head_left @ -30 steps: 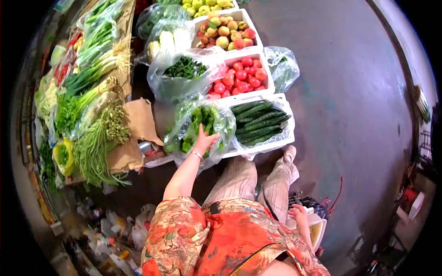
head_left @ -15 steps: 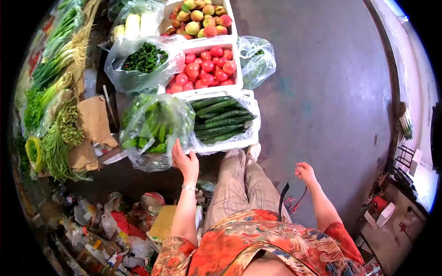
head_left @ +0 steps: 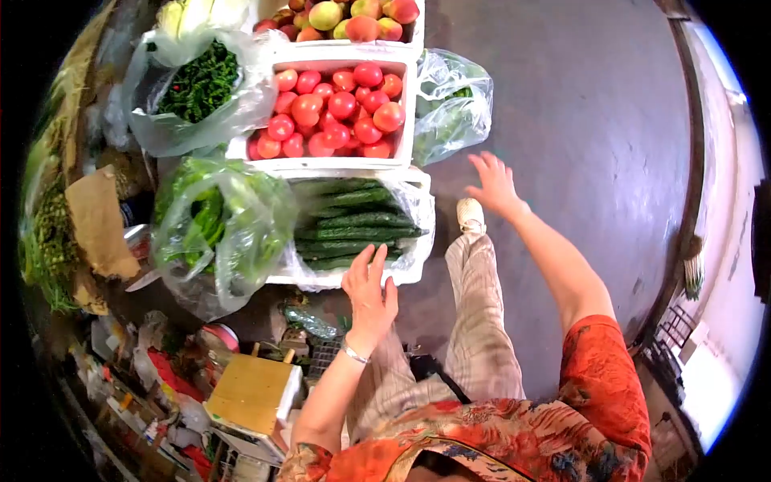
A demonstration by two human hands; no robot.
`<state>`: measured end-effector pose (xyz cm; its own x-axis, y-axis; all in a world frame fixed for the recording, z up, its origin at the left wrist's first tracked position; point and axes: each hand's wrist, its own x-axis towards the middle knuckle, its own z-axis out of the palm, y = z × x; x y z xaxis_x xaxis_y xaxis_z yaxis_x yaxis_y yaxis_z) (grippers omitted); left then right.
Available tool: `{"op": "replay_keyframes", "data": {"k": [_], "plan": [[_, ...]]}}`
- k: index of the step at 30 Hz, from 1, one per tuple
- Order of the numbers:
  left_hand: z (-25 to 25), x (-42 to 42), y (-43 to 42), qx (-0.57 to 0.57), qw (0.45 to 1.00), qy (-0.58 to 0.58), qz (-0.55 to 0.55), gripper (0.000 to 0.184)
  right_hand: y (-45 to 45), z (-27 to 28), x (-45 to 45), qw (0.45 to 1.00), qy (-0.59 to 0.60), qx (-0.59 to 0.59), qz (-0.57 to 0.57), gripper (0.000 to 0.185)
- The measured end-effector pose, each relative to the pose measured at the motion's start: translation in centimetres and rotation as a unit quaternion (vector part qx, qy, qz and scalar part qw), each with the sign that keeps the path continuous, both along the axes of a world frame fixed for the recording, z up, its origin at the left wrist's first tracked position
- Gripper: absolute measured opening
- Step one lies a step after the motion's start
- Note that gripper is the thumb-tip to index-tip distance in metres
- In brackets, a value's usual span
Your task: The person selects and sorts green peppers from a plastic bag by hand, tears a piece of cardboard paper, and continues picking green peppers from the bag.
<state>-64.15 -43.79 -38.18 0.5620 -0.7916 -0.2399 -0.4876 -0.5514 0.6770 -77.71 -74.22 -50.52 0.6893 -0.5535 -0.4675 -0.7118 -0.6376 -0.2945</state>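
My left hand, with a bracelet at the wrist, is over the near edge of a white foam box of dark green cucumbers. Its fingers are apart and hold nothing; I cannot tell whether they touch the box. Out to the right, my right hand hangs over the floor with fingers spread, nearest to a clear plastic bag with something green inside. Left of the cucumbers sits a clear bag of leafy greens. Behind them, tomatoes fill another white box.
Peaches lie in a farther box. A bag of dark green leaves stands left of the tomatoes. Torn cardboard and bundled greens line the left side. A yellow-topped stool and clutter are at lower left. Grey floor stretches right.
My left hand has moved right, from the bag of greens to the cucumber box. My right hand has gone forward and opened. The view has moved closer to the boxes, and one foot has stepped forward.
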Motion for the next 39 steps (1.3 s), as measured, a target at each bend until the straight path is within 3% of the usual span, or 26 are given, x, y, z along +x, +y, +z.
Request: {"op": "replay_keyframes", "data": {"k": [2, 8, 10, 11, 13, 14, 18, 23, 24, 26, 28, 30, 32, 33, 34, 37, 38, 39], "plan": [[-2.0, -2.3, -2.1, 0.026, 0.999, 0.009, 0.016, 0.060, -4.6, -3.6, 2.4, 0.997, 0.007, -0.064, 0.036, 0.081], [-8.7, -9.2, -10.6, -0.051, 0.990, 0.081, 0.107, 0.053, -13.6, -11.1, 6.5, 0.996, -0.001, -0.073, 0.049, 0.092], [-10.1, -10.1, -14.1, -0.066, 0.987, 0.110, 0.101, 0.053, -13.7, -13.0, 6.2, 0.999, 0.021, -0.045, 0.018, 0.071], [-10.9, -10.2, -15.9, -0.075, 0.985, 0.119, 0.099, 0.054, -13.7, -14.2, 5.8, 0.999, 0.024, -0.040, 0.020, 0.071], [-12.2, -9.6, -18.6, -0.078, 0.983, 0.130, 0.098, 0.054, -13.0, -16.9, 4.9, 0.985, 0.057, 0.140, 0.082, 0.045], [-12.9, -9.0, -19.9, -0.081, 0.987, 0.107, 0.087, 0.055, -11.0, -18.1, 4.2, 0.989, 0.029, 0.100, 0.101, 0.027], [-16.9, -5.9, -23.4, -0.084, 0.996, -0.002, 0.017, 0.065, -6.7, -16.4, -0.8, 0.947, -0.152, 0.218, 0.183, 0.018], [-20.5, -4.8, -24.6, -0.023, 0.993, 0.033, -0.111, 0.073, -6.4, -9.7, -1.8, 0.962, 0.042, 0.205, 0.175, 0.015], [-20.8, -5.2, -24.9, -0.009, 0.987, 0.048, -0.154, 0.074, -6.5, -9.0, -2.6, 0.962, 0.042, 0.206, 0.174, 0.015], [-21.3, -6.4, -24.8, -0.009, 0.982, 0.071, -0.176, 0.077, -6.8, -7.8, -4.3, 0.937, 0.062, 0.168, 0.300, 0.011], [-21.3, -8.0, -24.2, 0.050, 0.973, 0.097, -0.202, 0.080, -6.9, -6.6, -5.7, 0.929, 0.064, 0.192, 0.309, 0.012], [-21.9, -9.8, -23.0, 0.023, 0.976, 0.084, -0.198, 0.082, -6.7, -6.1, -7.6, 0.921, 0.067, 0.212, 0.321, 0.013], [-21.9, -11.3, -22.0, 0.147, 0.949, 0.173, -0.218, 0.078, -5.7, -6.8, -10.1, 0.906, 0.023, 0.232, 0.354, 0.011], [-22.7, -12.4, -20.9, 0.110, 0.962, 0.149, -0.202, 0.062, -5.2, -7.1, -10.6, 0.908, 0.060, 0.243, 0.337, 0.011], [-23.5, -13.7, -19.8, 0.111, 0.961, 0.156, -0.199, 0.062, -5.3, -7.5, -10.9, 0.905, 0.066, 0.248, 0.339, 0.011], [-23.8, -15.4, -17.8, 0.138, 0.968, 0.175, -0.112, 0.032, -6.6, -10.1, -10.2, 0.888, 0.143, 0.336, 0.280, 0.012], [-23.8, -15.6, -16.8, 0.141, 0.967, 0.180, -0.109, 0.032, -7.3, -11.1, -9.6, 0.876, 0.116, 0.427, 0.193, 0.015], [-23.7, -15.8, -15.7, 0.072, 0.976, 0.203, -0.014, 0.029, -8.0, -11.4, -8.4, 0.849, 0.087, 0.511, 0.101, 0.019]]}}
